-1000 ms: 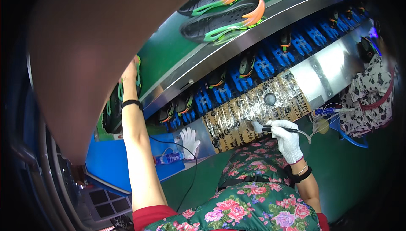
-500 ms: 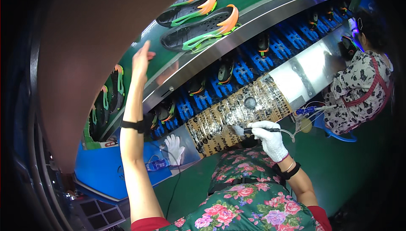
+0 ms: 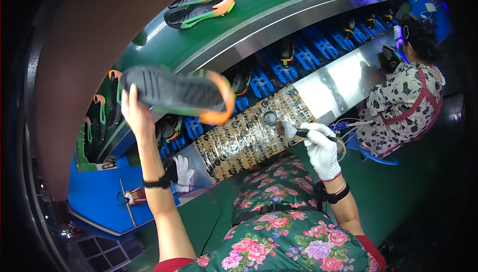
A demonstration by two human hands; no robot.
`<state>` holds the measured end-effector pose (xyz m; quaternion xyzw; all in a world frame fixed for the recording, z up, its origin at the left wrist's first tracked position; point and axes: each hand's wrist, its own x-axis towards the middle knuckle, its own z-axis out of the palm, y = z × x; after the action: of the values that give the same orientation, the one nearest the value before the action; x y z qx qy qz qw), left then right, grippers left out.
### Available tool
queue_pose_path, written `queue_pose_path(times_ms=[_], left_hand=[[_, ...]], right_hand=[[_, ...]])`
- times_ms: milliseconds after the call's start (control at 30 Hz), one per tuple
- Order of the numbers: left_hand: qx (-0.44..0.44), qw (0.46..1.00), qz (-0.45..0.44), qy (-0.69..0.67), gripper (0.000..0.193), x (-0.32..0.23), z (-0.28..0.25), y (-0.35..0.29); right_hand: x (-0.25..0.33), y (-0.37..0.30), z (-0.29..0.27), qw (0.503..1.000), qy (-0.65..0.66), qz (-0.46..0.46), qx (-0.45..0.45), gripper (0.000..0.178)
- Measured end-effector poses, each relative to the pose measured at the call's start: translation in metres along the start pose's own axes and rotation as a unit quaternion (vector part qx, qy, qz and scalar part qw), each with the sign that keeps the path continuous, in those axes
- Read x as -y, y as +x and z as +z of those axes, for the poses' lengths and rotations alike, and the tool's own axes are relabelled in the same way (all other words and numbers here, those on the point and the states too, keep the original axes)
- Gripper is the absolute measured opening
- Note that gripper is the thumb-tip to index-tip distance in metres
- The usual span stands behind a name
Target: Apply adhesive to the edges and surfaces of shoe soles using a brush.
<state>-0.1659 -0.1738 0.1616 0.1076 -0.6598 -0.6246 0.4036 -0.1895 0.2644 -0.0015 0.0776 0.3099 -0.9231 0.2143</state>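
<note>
My bare left hand [image 3: 137, 115] grips one end of a black shoe sole [image 3: 174, 90] with a green and orange rim. Blurred by motion, the sole is held up over the front of the green conveyor, its orange end pointing right. A white knitted glove covers my right hand [image 3: 321, 155], closed round a brush [image 3: 302, 132] with a dark handle and pale bristles. Those bristles are over the taped cardboard [image 3: 239, 142] on the bench, close beside a round grey disc [image 3: 270, 118]. Whether they touch anything, I cannot tell.
More soles [image 3: 201, 13] lie on the green conveyor [image 3: 279, 3], others farther left. Below its metal edge runs a row of blue racks [image 3: 261, 80] with dark shoes. A white glove [image 3: 183, 172] rests by a blue surface [image 3: 99, 187]. A co-worker [image 3: 398, 98] sits at the right.
My left hand, empty over the conveyor before, now holds a sole taken from there and has come lower and left. The brush's bristles are now nearer the grey disc. The view has shifted.
</note>
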Motion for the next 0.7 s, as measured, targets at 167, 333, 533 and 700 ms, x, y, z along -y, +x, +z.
queue_pose_path(times_ms=[167,333,533,700], left_hand=[[-0.035,0.979,-0.197,0.038,0.015,0.005,-0.013,-0.098],[0.071,0.925,-0.371,0.04,0.013,0.059,0.006,-0.191],[0.073,0.799,-0.534,-0.269,0.081,0.074,0.022,-0.28],[0.146,0.661,-0.56,-0.479,0.11,0.05,0.038,-0.291]], right_hand=[[0.02,-0.001,0.039,0.999,-0.006,0.019,0.034,0.023],[0.009,-0.005,0.099,0.981,-0.035,0.048,0.187,0.023],[-0.007,-0.012,0.131,0.943,-0.211,0.038,0.254,0.022],[-0.007,-0.012,0.127,0.91,-0.332,0.007,0.25,0.022]])
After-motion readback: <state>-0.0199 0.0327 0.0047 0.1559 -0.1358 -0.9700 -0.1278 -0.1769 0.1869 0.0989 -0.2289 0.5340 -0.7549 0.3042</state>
